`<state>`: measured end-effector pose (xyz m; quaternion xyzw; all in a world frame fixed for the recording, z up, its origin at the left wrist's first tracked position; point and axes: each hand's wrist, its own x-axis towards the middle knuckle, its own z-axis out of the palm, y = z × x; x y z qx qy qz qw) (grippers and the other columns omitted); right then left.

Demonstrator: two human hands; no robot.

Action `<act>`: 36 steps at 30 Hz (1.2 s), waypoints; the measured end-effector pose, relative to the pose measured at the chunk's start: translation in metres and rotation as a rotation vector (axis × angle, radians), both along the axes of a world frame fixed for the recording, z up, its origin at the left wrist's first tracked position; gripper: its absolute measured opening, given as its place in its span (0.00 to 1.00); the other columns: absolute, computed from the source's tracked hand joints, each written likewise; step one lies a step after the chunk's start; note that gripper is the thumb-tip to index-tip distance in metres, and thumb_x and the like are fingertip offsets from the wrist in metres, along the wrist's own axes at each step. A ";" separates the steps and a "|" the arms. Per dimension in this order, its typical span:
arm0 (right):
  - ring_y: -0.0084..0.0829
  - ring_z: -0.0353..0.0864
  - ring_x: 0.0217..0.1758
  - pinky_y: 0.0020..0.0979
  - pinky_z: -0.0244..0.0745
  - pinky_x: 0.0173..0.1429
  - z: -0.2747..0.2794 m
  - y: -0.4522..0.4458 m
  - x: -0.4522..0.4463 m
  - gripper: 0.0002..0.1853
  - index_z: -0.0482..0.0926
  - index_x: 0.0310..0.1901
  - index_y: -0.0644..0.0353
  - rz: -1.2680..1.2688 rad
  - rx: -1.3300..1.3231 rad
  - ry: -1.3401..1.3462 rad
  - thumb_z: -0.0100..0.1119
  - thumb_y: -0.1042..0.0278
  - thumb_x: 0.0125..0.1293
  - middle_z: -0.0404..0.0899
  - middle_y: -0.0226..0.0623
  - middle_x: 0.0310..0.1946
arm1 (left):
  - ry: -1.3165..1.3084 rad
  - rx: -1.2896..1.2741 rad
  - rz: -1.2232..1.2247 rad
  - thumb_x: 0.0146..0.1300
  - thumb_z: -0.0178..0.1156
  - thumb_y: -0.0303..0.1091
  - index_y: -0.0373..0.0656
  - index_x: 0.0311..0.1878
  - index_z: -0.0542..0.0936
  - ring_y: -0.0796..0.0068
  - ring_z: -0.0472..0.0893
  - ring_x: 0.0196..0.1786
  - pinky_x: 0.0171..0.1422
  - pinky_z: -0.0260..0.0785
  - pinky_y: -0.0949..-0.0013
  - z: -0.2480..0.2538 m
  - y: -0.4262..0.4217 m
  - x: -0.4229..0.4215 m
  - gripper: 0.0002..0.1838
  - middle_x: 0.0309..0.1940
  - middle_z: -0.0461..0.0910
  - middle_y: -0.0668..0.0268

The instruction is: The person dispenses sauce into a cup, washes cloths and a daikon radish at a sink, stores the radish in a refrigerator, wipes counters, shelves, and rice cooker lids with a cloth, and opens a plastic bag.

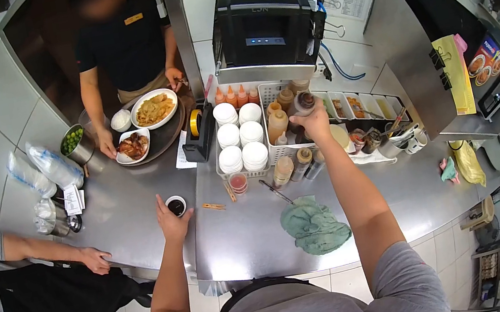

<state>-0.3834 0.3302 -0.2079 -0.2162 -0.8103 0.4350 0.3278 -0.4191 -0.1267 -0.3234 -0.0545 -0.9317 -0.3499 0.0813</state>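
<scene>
Currently | left hand (173, 220): half-curled round small cup of dark sauce (176, 206) | right hand (312, 122): gripping dark-filled bottle (304, 104)

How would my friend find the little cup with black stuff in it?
Find the steel counter and its black tape dispenser. Nearer the camera, the wearer's left hand holds a small white cup. Its dark liquid sets it apart from the pinkish cup by the basket.
</scene>
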 end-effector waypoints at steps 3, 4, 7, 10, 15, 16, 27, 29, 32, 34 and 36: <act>0.43 0.73 0.55 0.37 0.73 0.53 0.046 -0.032 0.026 0.36 0.68 0.56 0.67 -0.179 0.233 0.230 0.74 0.72 0.44 0.74 0.47 0.52 | 0.101 0.047 -0.110 0.50 0.69 0.35 0.38 0.72 0.50 0.43 0.56 0.70 0.72 0.50 0.52 0.012 0.016 0.012 0.50 0.67 0.56 0.41; 0.43 0.73 0.55 0.37 0.73 0.53 0.057 -0.042 0.047 0.36 0.68 0.56 0.67 -0.188 0.227 0.216 0.74 0.72 0.44 0.74 0.47 0.52 | 0.087 0.040 -0.120 0.50 0.69 0.35 0.38 0.72 0.50 0.43 0.56 0.70 0.72 0.50 0.52 0.016 0.020 0.020 0.50 0.67 0.56 0.41; 0.44 0.74 0.55 0.41 0.68 0.58 0.031 -0.068 0.122 0.26 0.72 0.53 0.63 0.087 0.401 0.159 0.69 0.71 0.51 0.73 0.46 0.54 | 0.127 0.057 -0.343 0.54 0.66 0.32 0.38 0.69 0.57 0.44 0.58 0.69 0.72 0.51 0.53 0.024 0.037 0.055 0.41 0.65 0.59 0.43; 0.48 0.69 0.60 0.48 0.61 0.64 -0.046 -0.102 0.204 0.24 0.74 0.55 0.57 0.394 0.586 -0.264 0.64 0.63 0.56 0.69 0.45 0.59 | 0.077 0.064 -0.541 0.52 0.66 0.31 0.38 0.66 0.63 0.46 0.62 0.66 0.70 0.54 0.54 0.030 0.054 0.082 0.37 0.62 0.64 0.46; 0.50 0.53 0.72 0.57 0.47 0.71 -0.118 -0.066 0.304 0.27 0.72 0.60 0.51 0.307 0.614 -0.669 0.61 0.56 0.59 0.57 0.43 0.69 | 0.042 -0.023 -0.850 0.54 0.59 0.25 0.43 0.60 0.71 0.55 0.69 0.61 0.66 0.61 0.58 0.014 0.116 0.090 0.27 0.60 0.69 0.55; 0.51 0.52 0.73 0.57 0.47 0.71 -0.122 -0.054 0.314 0.27 0.72 0.61 0.50 0.228 0.588 -0.676 0.60 0.57 0.59 0.56 0.43 0.70 | 0.043 -0.041 -0.909 0.55 0.56 0.23 0.44 0.60 0.72 0.56 0.69 0.61 0.65 0.62 0.59 0.011 0.134 0.089 0.26 0.59 0.70 0.56; 0.50 0.58 0.69 0.50 0.50 0.71 -0.093 -0.017 0.259 0.30 0.68 0.62 0.56 -0.007 0.410 -0.301 0.64 0.65 0.57 0.64 0.48 0.64 | 0.080 -0.478 -0.986 0.63 0.53 0.30 0.40 0.46 0.73 0.61 0.76 0.45 0.51 0.67 0.59 -0.002 0.221 0.123 0.10 0.41 0.75 0.59; 0.46 0.67 0.63 0.42 0.61 0.66 -0.098 -0.062 0.257 0.29 0.67 0.62 0.58 0.182 0.092 -0.221 0.63 0.65 0.59 0.68 0.50 0.60 | 0.016 -0.364 -0.884 0.64 0.53 0.30 0.40 0.44 0.72 0.65 0.77 0.42 0.49 0.69 0.61 0.010 0.206 0.134 0.07 0.39 0.75 0.60; 0.35 0.75 0.51 0.33 0.71 0.52 -0.091 -0.120 0.255 0.23 0.70 0.58 0.61 0.469 -0.364 -0.264 0.60 0.64 0.63 0.73 0.47 0.54 | -0.377 0.303 -0.666 0.69 0.50 0.31 0.40 0.44 0.70 0.74 0.76 0.37 0.42 0.70 0.68 0.023 0.193 0.155 0.05 0.36 0.73 0.64; 0.29 0.77 0.43 0.28 0.74 0.44 -0.091 -0.138 0.244 0.19 0.72 0.55 0.63 0.637 -0.663 -0.353 0.58 0.65 0.65 0.76 0.45 0.49 | -0.742 0.872 -0.524 0.71 0.50 0.33 0.41 0.43 0.69 0.80 0.74 0.34 0.39 0.70 0.72 0.038 0.180 0.170 0.06 0.35 0.72 0.67; 0.21 0.74 0.28 0.22 0.70 0.35 -0.096 -0.147 0.235 0.11 0.74 0.49 0.63 0.776 -0.928 -0.427 0.53 0.70 0.68 0.77 0.34 0.31 | -0.749 1.001 -0.445 0.71 0.51 0.34 0.41 0.45 0.70 0.79 0.75 0.35 0.41 0.70 0.72 0.043 0.161 0.179 0.07 0.37 0.73 0.67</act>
